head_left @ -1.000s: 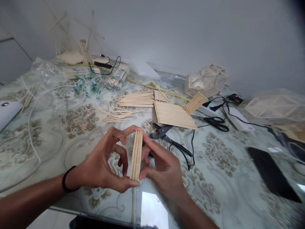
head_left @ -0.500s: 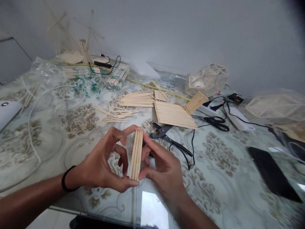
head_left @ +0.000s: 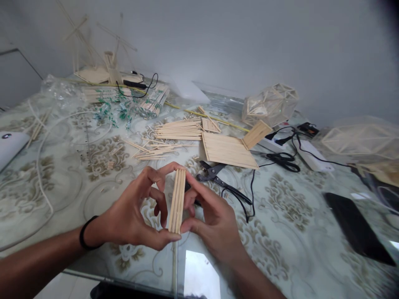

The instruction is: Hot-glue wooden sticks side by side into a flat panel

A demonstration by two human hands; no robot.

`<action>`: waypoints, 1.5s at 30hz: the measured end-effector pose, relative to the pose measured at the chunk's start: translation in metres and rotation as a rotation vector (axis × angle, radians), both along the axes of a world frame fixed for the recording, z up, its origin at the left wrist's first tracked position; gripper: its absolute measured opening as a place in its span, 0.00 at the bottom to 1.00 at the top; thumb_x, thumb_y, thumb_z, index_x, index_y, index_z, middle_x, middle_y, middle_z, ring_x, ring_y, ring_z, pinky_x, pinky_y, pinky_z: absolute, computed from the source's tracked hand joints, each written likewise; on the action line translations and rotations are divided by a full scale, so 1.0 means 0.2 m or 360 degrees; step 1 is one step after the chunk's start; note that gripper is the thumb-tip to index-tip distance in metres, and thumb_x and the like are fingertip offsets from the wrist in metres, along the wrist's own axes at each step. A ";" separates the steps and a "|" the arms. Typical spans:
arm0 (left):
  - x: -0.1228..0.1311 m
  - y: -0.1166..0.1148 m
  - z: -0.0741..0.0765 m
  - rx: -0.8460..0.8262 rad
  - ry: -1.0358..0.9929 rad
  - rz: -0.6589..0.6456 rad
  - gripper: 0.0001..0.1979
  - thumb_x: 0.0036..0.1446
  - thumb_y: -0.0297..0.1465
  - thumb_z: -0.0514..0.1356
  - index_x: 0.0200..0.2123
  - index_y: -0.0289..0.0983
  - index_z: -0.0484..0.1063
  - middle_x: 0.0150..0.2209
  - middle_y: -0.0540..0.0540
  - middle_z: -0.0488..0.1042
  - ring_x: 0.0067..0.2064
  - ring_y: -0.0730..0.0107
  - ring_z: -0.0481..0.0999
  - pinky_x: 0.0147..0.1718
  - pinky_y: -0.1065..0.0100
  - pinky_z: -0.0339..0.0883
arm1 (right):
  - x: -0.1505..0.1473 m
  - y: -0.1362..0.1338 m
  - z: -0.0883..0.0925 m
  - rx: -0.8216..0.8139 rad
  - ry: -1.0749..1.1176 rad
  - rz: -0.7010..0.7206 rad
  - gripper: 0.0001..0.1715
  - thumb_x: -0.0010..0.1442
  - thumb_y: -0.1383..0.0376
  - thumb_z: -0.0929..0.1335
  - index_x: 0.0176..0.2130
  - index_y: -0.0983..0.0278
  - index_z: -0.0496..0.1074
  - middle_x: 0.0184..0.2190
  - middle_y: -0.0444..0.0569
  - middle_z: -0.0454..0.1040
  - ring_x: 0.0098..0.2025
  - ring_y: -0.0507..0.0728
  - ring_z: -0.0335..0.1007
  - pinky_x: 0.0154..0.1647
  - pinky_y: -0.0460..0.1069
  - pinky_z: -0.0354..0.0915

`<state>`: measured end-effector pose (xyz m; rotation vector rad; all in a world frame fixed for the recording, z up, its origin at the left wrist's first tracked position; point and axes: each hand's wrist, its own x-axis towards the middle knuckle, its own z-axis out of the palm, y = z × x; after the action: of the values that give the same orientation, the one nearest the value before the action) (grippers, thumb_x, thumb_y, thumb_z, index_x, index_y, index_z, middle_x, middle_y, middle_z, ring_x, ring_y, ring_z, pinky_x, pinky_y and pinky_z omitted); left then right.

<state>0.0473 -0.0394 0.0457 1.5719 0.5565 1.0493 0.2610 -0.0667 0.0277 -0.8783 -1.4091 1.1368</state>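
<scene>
A small bundle of pale wooden sticks [head_left: 177, 200] stands on edge above the glass table [head_left: 296, 232], pinched from both sides. My left hand [head_left: 134, 216], with a black band on its wrist, presses the bundle with thumb at the near end and forefinger at the far end. My right hand [head_left: 212, 218] holds the same bundle from the right in the same way. Black pliers [head_left: 222, 180] lie just beyond my right hand.
A flat panel of glued sticks [head_left: 227, 149] and loose stick piles [head_left: 179, 129] lie mid-table. Black scissors [head_left: 283, 160], cables and a white power strip [head_left: 310, 155] sit right. Stick-frame polyhedra [head_left: 271, 104] stand at the back right, a stick model [head_left: 99, 66] back left, a black phone [head_left: 355, 226] right.
Both hands and the stick bundle have shifted very slightly left and up; the grip is unchanged.
</scene>
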 end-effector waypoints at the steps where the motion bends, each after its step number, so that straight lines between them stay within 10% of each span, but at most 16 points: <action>1: 0.00 0.00 0.00 0.0014 0.0012 0.0004 0.32 0.51 0.31 0.81 0.48 0.45 0.62 0.76 0.40 0.64 0.29 0.81 0.81 0.24 0.72 0.70 | 0.00 0.00 0.00 -0.0004 -0.0008 0.0013 0.47 0.56 0.48 0.84 0.70 0.36 0.72 0.33 0.37 0.73 0.31 0.52 0.64 0.35 0.49 0.68; 36: -0.02 0.04 0.01 0.0237 0.0024 -0.0028 0.30 0.50 0.32 0.83 0.45 0.44 0.67 0.73 0.40 0.71 0.34 0.70 0.87 0.27 0.68 0.81 | 0.08 0.05 0.04 0.0104 -0.0132 0.0080 0.53 0.57 0.59 0.86 0.73 0.38 0.68 0.37 0.39 0.74 0.33 0.53 0.68 0.41 0.52 0.72; 41: -0.01 0.04 0.00 0.0340 0.0041 -0.0041 0.30 0.52 0.29 0.82 0.47 0.46 0.66 0.69 0.40 0.76 0.65 0.42 0.81 0.28 0.71 0.80 | 0.09 0.06 0.05 0.0135 -0.0142 0.0091 0.52 0.56 0.59 0.86 0.72 0.41 0.70 0.35 0.40 0.73 0.32 0.53 0.69 0.41 0.53 0.73; 45: -0.01 0.04 0.01 0.0371 0.0041 -0.0024 0.32 0.50 0.28 0.82 0.47 0.46 0.65 0.64 0.39 0.79 0.61 0.45 0.85 0.26 0.72 0.77 | 0.08 0.06 0.05 0.0160 -0.0183 0.0075 0.51 0.55 0.57 0.86 0.71 0.43 0.73 0.35 0.40 0.74 0.32 0.53 0.69 0.40 0.52 0.73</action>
<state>0.0450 -0.0309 0.0469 1.7924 0.4506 1.1153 0.2779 -0.0547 0.0379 -0.8540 -1.5745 1.0550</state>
